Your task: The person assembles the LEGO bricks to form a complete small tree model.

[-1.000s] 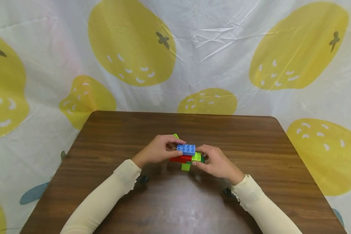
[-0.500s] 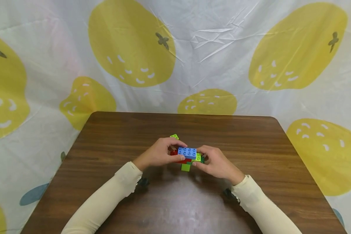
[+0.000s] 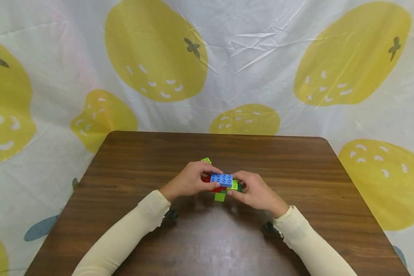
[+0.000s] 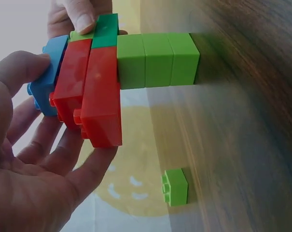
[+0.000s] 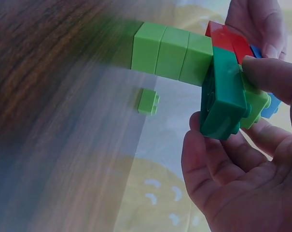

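Observation:
My left hand (image 3: 194,179) pinches a blue toy brick (image 3: 221,180) between thumb and fingers at the top of a brick build. In the left wrist view, the blue brick lies against the upper red brick (image 4: 72,84), slightly tilted; whether it is fully seated I cannot tell. Beneath is a second red brick (image 4: 101,94) beside a dark green brick (image 5: 225,96). Three light green bricks (image 4: 158,60) form a column down to the table. My right hand (image 3: 256,191) grips the build's right end, its thumb on the upper light green brick (image 5: 253,101).
A loose light green brick (image 4: 176,187) lies on the brown wooden table (image 3: 279,161), behind the build in the head view. A white cloth with yellow fruit shapes (image 3: 248,50) hangs beyond the table's far edge.
My left hand has brought the blue brick down and slightly right, closer onto the build, uncovering some red at its left. My right hand has stayed nearly still.

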